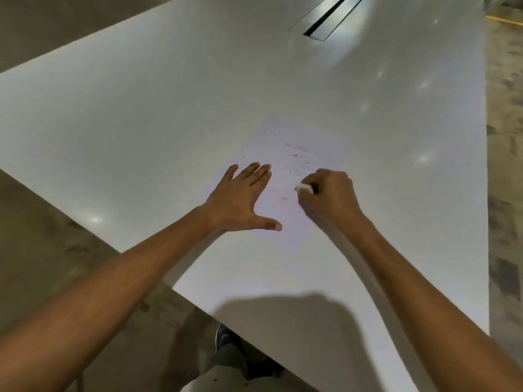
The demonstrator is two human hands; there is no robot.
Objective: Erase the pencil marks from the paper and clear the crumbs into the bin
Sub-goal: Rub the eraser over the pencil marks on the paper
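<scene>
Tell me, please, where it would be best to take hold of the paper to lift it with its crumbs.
Probably the paper's far edge, from the table's far side: that end lies bare, while the left hand presses the near part and the right hand holds the eraser.

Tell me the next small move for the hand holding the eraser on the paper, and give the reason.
Probably a short rubbing stroke away from the body, onto the faint marks just beyond. The right hand pinches the small white eraser against the white sheet of paper, the left hand presses the sheet flat, and dark crumbs already lie around, so erasing looks unfinished.
</scene>
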